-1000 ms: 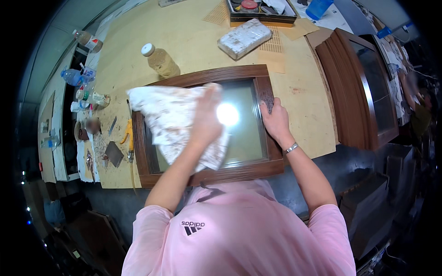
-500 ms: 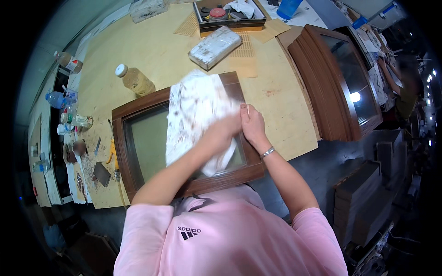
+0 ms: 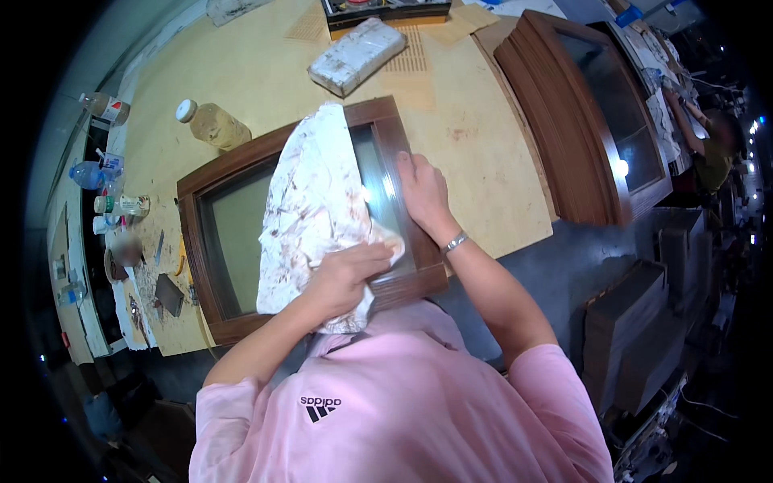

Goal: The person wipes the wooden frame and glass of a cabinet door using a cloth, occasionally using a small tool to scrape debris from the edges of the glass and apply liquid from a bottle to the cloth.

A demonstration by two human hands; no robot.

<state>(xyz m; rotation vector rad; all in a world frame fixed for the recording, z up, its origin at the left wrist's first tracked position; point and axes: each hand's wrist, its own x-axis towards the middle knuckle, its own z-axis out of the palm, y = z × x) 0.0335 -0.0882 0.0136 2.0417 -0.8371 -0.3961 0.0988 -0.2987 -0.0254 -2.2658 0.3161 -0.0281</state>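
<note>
A brown wooden frame with a glass pane (image 3: 245, 241) lies on the table right in front of me. Draped over its middle is a white cloth (image 3: 310, 185) with dark stains. My left hand (image 3: 350, 274) has its fingers closed on the cloth and presses it against the glass near the frame's near right part. On the right side rail of the frame rests my right hand (image 3: 424, 193), its fingers laid along the wood and holding no loose thing. A metal bracelet (image 3: 455, 242) circles my right wrist. The cloth hides much of the pane.
Beyond the frame lie a wrapped white block (image 3: 357, 58) and a box (image 3: 386, 16). A capped bottle (image 3: 213, 125) stands far left. More bottles (image 3: 97, 175) line the left edge. Several framed panels (image 3: 564, 121) are stacked at right. A co-worker's arm (image 3: 684, 121) shows farther off.
My left hand has moved down the pane, toward me, with the cloth. My right hand now lies flatter along the rail. The view has shifted slightly.
</note>
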